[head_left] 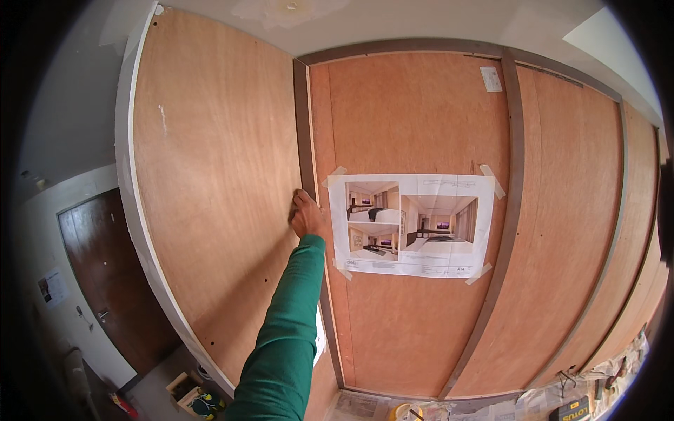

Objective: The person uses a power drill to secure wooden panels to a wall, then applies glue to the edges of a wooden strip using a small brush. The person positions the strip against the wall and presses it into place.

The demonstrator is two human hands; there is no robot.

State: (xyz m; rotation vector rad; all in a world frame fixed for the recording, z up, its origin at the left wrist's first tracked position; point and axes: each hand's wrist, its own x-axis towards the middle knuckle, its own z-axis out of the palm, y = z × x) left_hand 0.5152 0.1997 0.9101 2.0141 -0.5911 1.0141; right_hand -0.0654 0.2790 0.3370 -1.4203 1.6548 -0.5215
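My left hand, in a green sleeve, reaches up to the inner corner where a plywood side panel meets a dark upright strip. Its fingers are bent and closed against that corner. Anything between them is hidden or too small to name. Just right of the hand, a large printed sheet with room pictures is taped to the reddish plywood back panel. My right hand is out of view.
More plywood panels divided by dark strips run to the right. A brown door stands at far left, above a wooden box on the floor. Paper-covered surface at lower right bears a dark case and a yellow round container.
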